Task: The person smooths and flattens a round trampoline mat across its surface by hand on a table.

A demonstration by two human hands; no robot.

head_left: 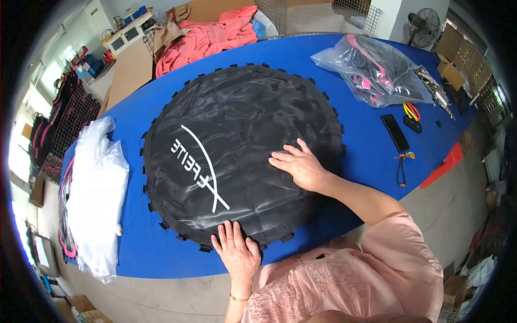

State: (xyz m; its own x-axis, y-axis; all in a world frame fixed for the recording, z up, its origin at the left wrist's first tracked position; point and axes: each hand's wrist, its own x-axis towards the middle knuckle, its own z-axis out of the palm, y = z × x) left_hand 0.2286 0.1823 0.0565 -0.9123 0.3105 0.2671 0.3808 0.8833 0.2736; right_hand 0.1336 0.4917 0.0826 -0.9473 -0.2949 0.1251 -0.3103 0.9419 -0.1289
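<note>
A round black trampoline mat (258,134) lies spread on the blue table, with small tabs all along its rim and a white logo on its left part. My left hand (237,250) rests flat on the near edge of the mat, fingers stretched out. Further right, my right hand (301,167) presses flat on the mat's surface with its fingers spread. Neither hand grips anything. Slight wrinkles run through the far right part of the fabric.
White plastic bags (99,194) lie at the table's left end. At the back right sits a clear bag (371,70) with black and pink contents. A phone (395,133) and a keyring (403,161) lie at the right. Pink cloth (204,40) is heaped beyond the table (156,258).
</note>
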